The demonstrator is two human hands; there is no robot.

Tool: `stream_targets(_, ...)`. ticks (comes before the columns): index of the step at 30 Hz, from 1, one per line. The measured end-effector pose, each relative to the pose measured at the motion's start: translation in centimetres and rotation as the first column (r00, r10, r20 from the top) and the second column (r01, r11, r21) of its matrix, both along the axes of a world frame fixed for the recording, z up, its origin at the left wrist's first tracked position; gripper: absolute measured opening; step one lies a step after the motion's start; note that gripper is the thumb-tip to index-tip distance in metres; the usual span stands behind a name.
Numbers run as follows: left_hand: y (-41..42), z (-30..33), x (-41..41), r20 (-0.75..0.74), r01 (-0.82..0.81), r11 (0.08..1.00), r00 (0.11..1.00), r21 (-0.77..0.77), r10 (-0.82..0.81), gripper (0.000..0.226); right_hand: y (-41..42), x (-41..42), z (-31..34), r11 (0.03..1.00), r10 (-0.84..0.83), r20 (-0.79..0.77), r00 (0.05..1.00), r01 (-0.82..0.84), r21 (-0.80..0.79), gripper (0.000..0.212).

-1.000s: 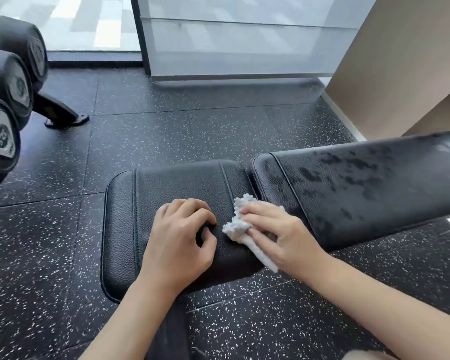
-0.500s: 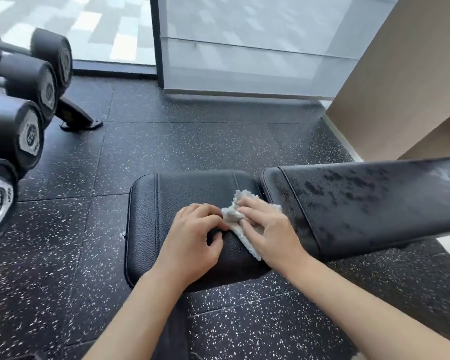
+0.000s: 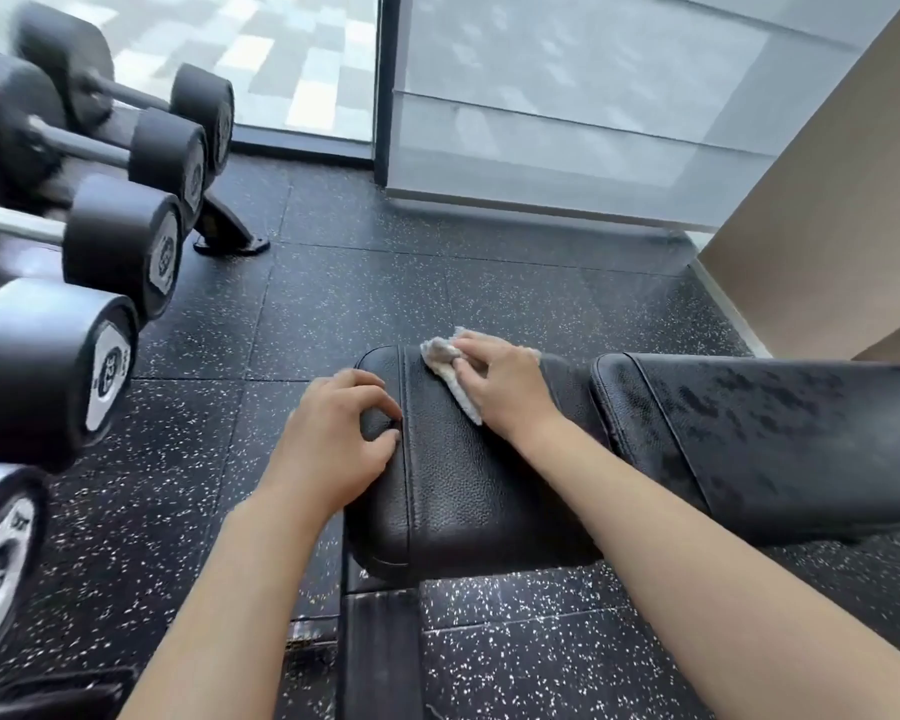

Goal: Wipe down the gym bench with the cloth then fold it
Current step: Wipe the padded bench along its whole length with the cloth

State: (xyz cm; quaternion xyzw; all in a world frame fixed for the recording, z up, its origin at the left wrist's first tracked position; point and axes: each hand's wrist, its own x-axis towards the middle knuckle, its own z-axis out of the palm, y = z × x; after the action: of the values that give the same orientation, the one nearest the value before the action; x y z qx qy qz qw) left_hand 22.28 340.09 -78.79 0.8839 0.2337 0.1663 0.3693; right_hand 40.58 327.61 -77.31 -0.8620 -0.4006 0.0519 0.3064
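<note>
The black gym bench has a seat pad (image 3: 468, 485) in the middle and a longer back pad (image 3: 780, 433) to the right with dark wet patches on it. A small grey-white cloth (image 3: 448, 366) lies bunched on the seat pad's far edge. My right hand (image 3: 505, 381) presses flat on the cloth, covering most of it. My left hand (image 3: 333, 439) rests on the seat pad's left end with its fingers curled over the edge.
A rack of black dumbbells (image 3: 105, 241) fills the left side, its foot (image 3: 230, 236) on the speckled rubber floor (image 3: 365, 293). A glass window wall (image 3: 567, 122) runs behind. A beige wall (image 3: 827, 210) stands at the right. The bench's frame bar (image 3: 375, 652) runs towards me.
My right hand has slid the cloth from the gap between the pads to the seat pad's far left edge. My left hand has shifted to the pad's left end. The view has swung left.
</note>
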Motion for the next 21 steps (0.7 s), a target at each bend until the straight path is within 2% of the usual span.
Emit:
stream_targets(5,2.9,0.2,-2.1,-0.072,-0.111,0.993,0.991,-0.024,0.109,0.016,4.4,-5.0,-0.2,0.986,0.164,0.041,0.986,-0.165,0.021,0.022)
stream_targets(9,3.7,0.3,-3.3,-0.127,-0.132,0.99,0.984,-0.056,0.124,0.02,0.1,-10.2,-0.6,0.913,0.398,0.079,0.914,-0.403,0.065,0.013)
stream_targets(11,4.0,0.2,-3.7,-0.143,-0.129,0.988,0.983,-0.079,0.117,0.024,-3.7,-12.1,-1.2,0.889,0.447,0.053,0.893,-0.45,0.086,0.017)
stream_targets(14,4.8,0.2,-4.3,-0.141,-0.183,0.976,0.976,-0.12,0.166,0.021,-8.3,-12.0,-1.7,0.885,0.46,0.02,0.888,-0.46,0.078,0.023)
stream_targets(16,5.0,0.2,-4.4,-0.132,-0.194,0.973,0.975,-0.126,0.178,0.018,-8.5,-10.6,-1.5,0.885,0.462,0.026,0.887,-0.463,0.058,0.025)
stream_targets(21,4.9,0.5,-3.9,-0.139,-0.227,0.966,0.968,-0.127,0.21,0.013,0.1,-6.1,-0.5,0.96,0.271,0.027,0.962,-0.272,0.059,0.022)
